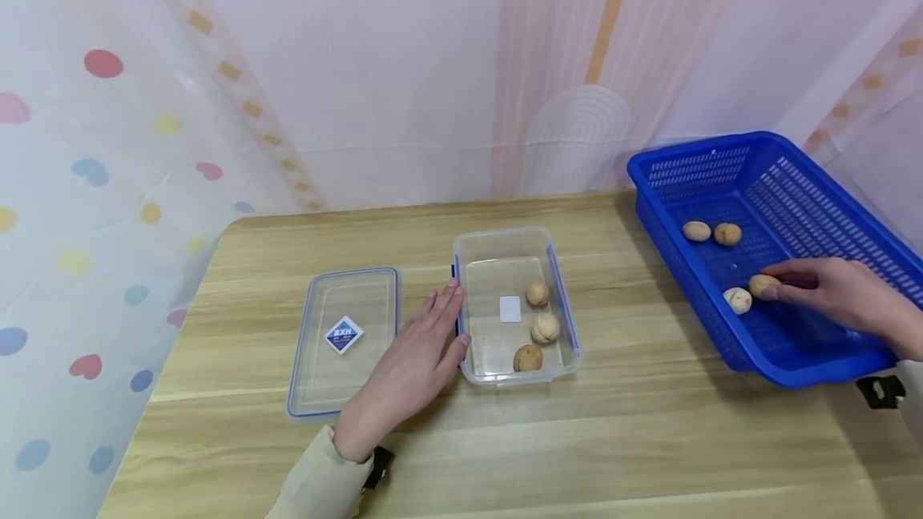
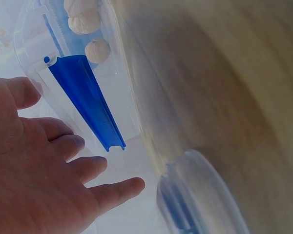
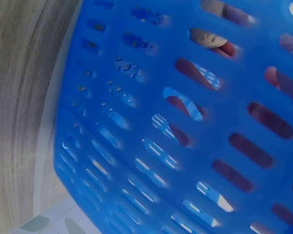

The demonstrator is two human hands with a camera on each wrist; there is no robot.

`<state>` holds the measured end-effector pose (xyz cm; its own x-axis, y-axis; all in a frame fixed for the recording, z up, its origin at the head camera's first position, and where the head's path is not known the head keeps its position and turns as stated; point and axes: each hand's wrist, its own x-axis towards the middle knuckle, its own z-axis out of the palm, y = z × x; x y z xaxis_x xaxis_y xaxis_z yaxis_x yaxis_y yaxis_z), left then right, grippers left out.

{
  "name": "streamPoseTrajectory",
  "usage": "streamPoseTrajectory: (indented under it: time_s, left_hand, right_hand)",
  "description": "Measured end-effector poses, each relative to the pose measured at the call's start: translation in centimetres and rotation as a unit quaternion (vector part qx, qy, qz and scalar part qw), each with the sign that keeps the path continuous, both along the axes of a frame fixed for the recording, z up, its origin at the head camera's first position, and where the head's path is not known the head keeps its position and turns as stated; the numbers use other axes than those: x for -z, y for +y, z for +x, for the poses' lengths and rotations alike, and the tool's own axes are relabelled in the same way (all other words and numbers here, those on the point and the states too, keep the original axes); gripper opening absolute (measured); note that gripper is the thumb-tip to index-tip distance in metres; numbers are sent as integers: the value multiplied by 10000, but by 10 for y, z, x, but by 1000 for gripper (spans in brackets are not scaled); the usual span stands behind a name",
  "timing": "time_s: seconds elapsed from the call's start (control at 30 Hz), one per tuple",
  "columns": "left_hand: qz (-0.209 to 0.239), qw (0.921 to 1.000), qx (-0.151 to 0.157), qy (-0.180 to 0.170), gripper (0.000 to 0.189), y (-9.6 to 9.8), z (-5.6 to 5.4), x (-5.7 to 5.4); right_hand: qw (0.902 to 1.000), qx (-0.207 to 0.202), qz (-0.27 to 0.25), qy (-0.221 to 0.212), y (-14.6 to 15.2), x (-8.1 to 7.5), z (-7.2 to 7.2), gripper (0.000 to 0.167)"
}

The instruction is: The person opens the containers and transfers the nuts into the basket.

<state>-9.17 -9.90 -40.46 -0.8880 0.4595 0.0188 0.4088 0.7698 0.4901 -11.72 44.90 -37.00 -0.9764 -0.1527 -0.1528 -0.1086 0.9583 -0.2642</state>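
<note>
With its fingers fairly straight, my left hand touches the left side of a clear plastic food container. A blue locking flap on that side hangs beside the fingers in the left wrist view. Inside the container, three walnuts lie along its right side. Over at the right, my right hand reaches into a blue plastic basket and pinches a walnut between thumb and fingers. Beside it lies a paler walnut. The basket's slotted wall mostly hides this hand in the right wrist view.
A clear lid with a blue seal and a diamond label lies left of the container. Two more walnuts sit farther back in the basket. Behind the wooden table hangs a patterned cloth.
</note>
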Motion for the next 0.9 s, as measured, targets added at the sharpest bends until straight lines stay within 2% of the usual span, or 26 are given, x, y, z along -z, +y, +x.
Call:
streamPoseTrajectory:
  time_s: [0.2,0.57,0.9]
  left_hand:
    - [39,10000,-10,32,64,-2,1,1]
    - [46,10000,-30,80,64,-5,1,1]
    - [34,10000,45,74,64,-1,-1,1]
  right_hand:
    - [9998,-83,147,124,-3,-3,-3,40]
    - [9993,-294,111,187,-8,-3,-7,37]
    - [9990,-370,237,76,-2,1,-2,36]
